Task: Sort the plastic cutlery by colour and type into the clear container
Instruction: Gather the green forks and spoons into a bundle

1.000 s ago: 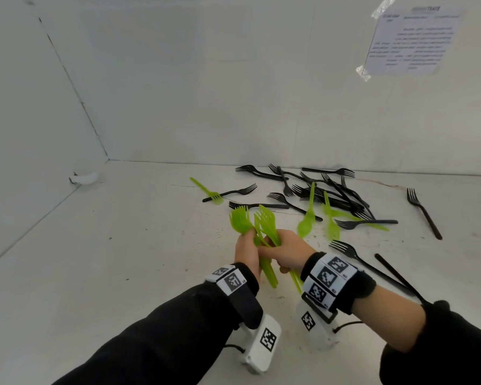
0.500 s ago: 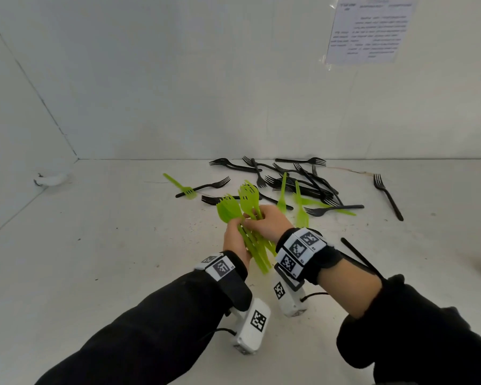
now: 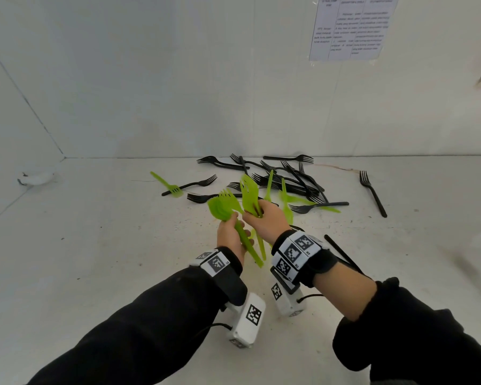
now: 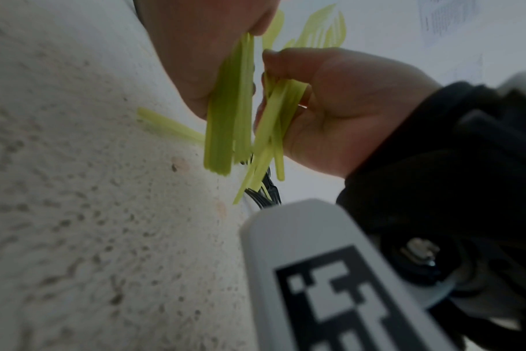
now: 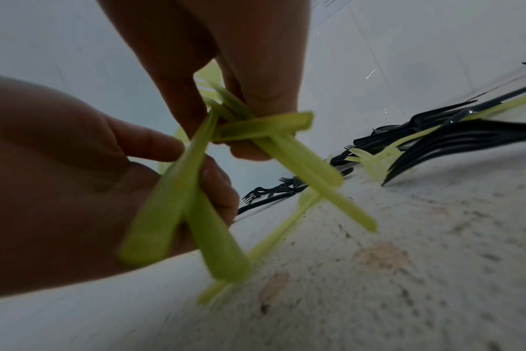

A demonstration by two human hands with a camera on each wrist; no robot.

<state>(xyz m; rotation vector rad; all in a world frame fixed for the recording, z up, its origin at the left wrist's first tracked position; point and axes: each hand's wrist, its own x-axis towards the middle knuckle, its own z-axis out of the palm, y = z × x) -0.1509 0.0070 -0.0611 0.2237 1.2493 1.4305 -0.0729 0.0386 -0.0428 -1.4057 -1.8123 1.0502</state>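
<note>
Since a second ago left hand [image 3: 229, 236] and right hand [image 3: 267, 219], each clamped on green cutlery [image 3: 225, 211], have separated slightly, probably splitting types.

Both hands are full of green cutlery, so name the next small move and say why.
Probably pass the right hand's green forks into the left hand's green bundle and square them. Both hands grip green pieces side by side, and loose green forks lie among the black forks.
</note>
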